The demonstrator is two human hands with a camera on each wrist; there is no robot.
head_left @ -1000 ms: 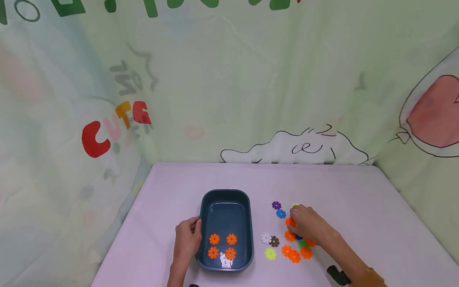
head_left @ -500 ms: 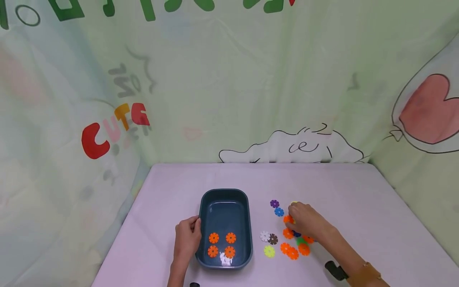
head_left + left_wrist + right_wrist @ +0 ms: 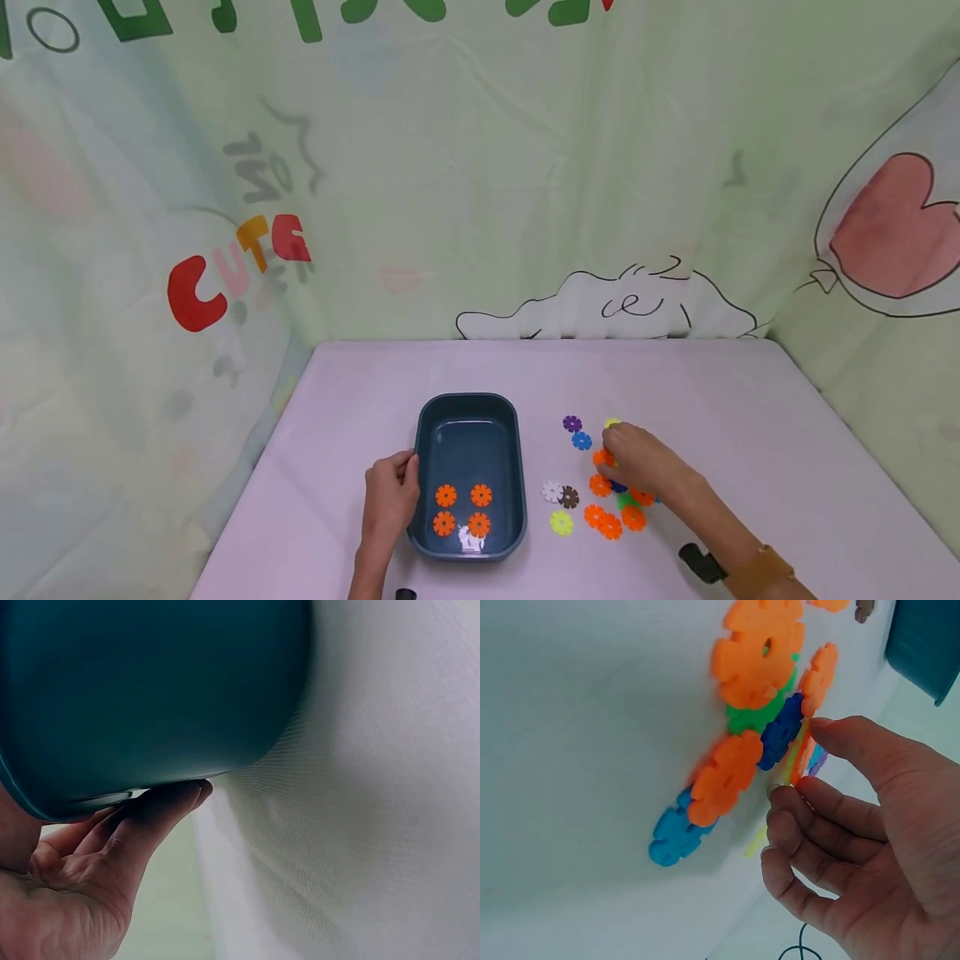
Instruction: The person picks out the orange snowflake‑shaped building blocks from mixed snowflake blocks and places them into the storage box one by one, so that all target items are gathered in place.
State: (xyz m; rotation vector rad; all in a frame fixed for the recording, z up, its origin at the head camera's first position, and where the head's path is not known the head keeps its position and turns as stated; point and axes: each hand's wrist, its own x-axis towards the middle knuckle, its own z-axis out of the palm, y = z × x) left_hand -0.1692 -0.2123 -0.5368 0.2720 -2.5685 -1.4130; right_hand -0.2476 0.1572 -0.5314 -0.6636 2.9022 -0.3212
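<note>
A dark blue rectangular tray (image 3: 468,454) stands on the table, with several orange notched plastic discs (image 3: 480,495) laid out in its near half. At its left side, my left hand (image 3: 392,498) holds the rim with the thumb on top; in the left wrist view its fingers lie against the outer wall. My right hand (image 3: 643,458) is over the loose discs right of the tray. In the right wrist view, thumb and index finger pinch an orange disc (image 3: 802,759) at its edges, a yellow disc (image 3: 796,754) overlapping it. The fingers partly hide both.
Around the right hand lie more loose discs: purple (image 3: 572,424), light blue (image 3: 581,441), white (image 3: 552,492), brown (image 3: 568,497), yellow-green (image 3: 561,522), green, dark blue (image 3: 781,732) and several orange (image 3: 633,518). Printed fabric (image 3: 480,183) hangs behind the table.
The whole head view has shifted slightly. Both hands keep nearly the same places, the left on the tray rim and the right at the loose discs. The discs in the tray look unmoved.
</note>
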